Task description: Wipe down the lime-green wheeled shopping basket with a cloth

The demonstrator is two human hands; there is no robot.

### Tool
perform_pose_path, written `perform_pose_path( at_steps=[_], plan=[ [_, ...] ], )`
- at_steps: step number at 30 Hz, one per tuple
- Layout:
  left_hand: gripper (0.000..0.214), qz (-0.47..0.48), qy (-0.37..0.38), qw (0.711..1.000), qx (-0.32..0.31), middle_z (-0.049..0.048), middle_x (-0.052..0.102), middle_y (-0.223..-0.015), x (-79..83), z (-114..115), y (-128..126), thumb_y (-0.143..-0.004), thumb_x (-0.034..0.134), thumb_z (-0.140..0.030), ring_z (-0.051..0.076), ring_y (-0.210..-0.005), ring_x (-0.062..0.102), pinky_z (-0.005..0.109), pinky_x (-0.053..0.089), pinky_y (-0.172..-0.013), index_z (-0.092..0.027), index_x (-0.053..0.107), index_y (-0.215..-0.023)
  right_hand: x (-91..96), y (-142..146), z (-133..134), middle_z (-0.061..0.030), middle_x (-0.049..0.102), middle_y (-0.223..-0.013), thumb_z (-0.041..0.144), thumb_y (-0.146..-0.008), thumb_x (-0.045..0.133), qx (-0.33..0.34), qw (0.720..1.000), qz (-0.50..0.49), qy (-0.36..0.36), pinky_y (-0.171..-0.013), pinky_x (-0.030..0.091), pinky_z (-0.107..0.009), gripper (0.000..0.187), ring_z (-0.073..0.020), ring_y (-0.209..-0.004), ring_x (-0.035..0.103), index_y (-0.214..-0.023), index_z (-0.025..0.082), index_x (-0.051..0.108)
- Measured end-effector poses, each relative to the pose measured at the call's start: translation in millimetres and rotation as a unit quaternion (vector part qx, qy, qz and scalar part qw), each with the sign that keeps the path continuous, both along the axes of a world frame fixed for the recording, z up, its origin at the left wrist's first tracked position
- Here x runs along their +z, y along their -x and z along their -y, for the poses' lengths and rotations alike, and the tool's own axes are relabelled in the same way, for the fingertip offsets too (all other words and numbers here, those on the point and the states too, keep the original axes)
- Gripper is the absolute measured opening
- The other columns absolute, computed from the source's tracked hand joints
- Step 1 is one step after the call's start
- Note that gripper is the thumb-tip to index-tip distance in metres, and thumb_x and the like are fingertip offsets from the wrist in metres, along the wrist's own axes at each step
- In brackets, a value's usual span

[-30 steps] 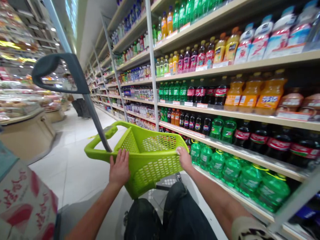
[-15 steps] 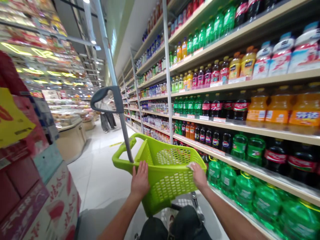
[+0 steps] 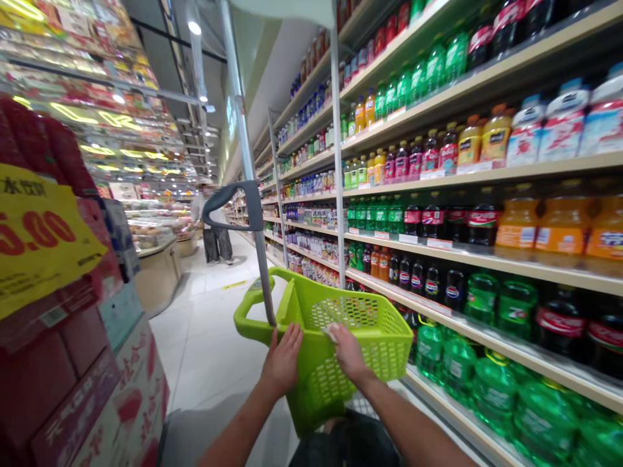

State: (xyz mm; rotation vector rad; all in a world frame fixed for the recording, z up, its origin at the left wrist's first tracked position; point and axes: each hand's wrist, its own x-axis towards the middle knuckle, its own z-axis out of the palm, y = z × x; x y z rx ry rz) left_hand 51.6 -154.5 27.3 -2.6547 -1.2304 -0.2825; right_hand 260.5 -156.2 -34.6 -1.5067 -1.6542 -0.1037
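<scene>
A lime-green shopping basket (image 3: 321, 363) with perforated walls stands in front of me, a grey pole with a dark handle (image 3: 233, 207) rising at its left end. My left hand (image 3: 283, 362) lies against the basket's near side, just under the rim, fingers stretched out and together. My right hand (image 3: 349, 353) pinches a small white wipe (image 3: 331, 332) and presses it on the near rim, around the middle of its length. The basket's inside shows only in part, and my forearms cover some of its near wall.
Shelves of bottled drinks (image 3: 433, 220) line the right side, with large green bottles (image 3: 491, 383) at the bottom. Stacked boxes with a yellow price sign (image 3: 43, 237) stand close on the left. Ahead, a person (image 3: 217, 227) stands on the white aisle floor (image 3: 209, 324) near a display counter (image 3: 156, 275).
My right hand has slid the wipe leftward along the rim, from the right corner to near the middle. My left hand stays by the rim. My view has shifted slightly.
</scene>
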Motion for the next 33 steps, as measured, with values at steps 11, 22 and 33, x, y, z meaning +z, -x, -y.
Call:
perform_pose_path(
  at_steps=[11, 22, 33],
  plan=[
    [0.072, 0.055, -0.052, 0.971, 0.225, 0.0087, 0.024, -0.143, 28.0, -29.1, 80.0, -0.059, 0.039, -0.007, 0.022, -0.133, 0.016, 0.045, 0.015, -0.107, -0.011, 0.032, -0.131, 27.5, 139.4, -40.8, -0.0084, 0.056, -0.117, 0.0, -0.067, 0.037, 0.109, 0.987, -0.069, -0.1, -0.097, 0.039, -0.041, 0.053, -0.0219, -0.112, 0.049, -0.111, 0.019, 0.057],
    [0.068, 0.046, -0.016, 0.97, 0.238, 0.014, 0.021, -0.144, 33.6, -30.5, 67.8, -0.063, 0.038, -0.006, 0.024, -0.134, 0.01, 0.046, 0.01, -0.108, -0.005, 0.03, -0.131, 244.1, 128.2, -48.9, -0.0031, 0.043, -0.132, 0.018, -0.089, 0.039, 0.184, 0.908, 0.218, -0.306, -0.106, 0.022, -0.043, 0.03, -0.0182, -0.131, 0.022, -0.114, 0.021, 0.054],
    [0.074, 0.048, -0.038, 0.979, 0.195, 0.0085, 0.02, -0.145, 25.8, -39.2, 66.1, -0.057, 0.037, -0.006, 0.02, -0.134, 0.01, 0.049, 0.009, -0.108, -0.01, 0.03, -0.131, 102.7, 93.4, -50.5, -0.0025, 0.056, -0.119, 0.019, -0.089, 0.037, 0.291, 0.861, 0.336, -0.246, -0.1, 0.037, -0.03, 0.03, -0.0155, -0.118, 0.042, -0.115, 0.019, 0.053]
  ],
)
